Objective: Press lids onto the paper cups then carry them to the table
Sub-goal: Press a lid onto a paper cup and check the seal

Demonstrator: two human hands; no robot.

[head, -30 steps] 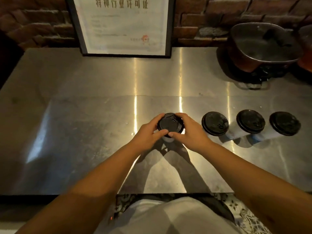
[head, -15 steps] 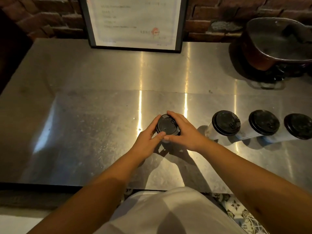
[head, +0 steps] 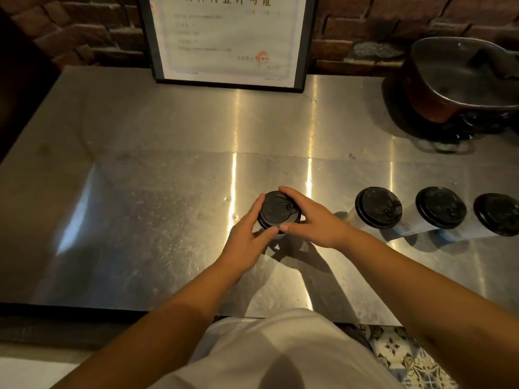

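A black plastic lid (head: 276, 210) sits on top of a paper cup that is mostly hidden beneath it and my hands. My left hand (head: 247, 237) wraps the lid's left and near rim, thumb along the front edge. My right hand (head: 314, 220) wraps the right and far rim, its thumb meeting my left thumb. To the right stand three white paper cups with black lids on: the nearest (head: 377, 207), the middle one (head: 439, 207) and the far right one (head: 497, 214), partly cut by the frame edge.
The cups stand on a steel counter (head: 140, 192) against a brick wall. A framed certificate (head: 230, 40) leans at the back centre. A dark metal pot (head: 460, 80) sits at the back right. The counter's front edge runs just before my body.
My hands stay on the lid and cup, fingers shifted slightly around the rim. The view has tilted and moved closer, so the counter appears lower and the cups further right.
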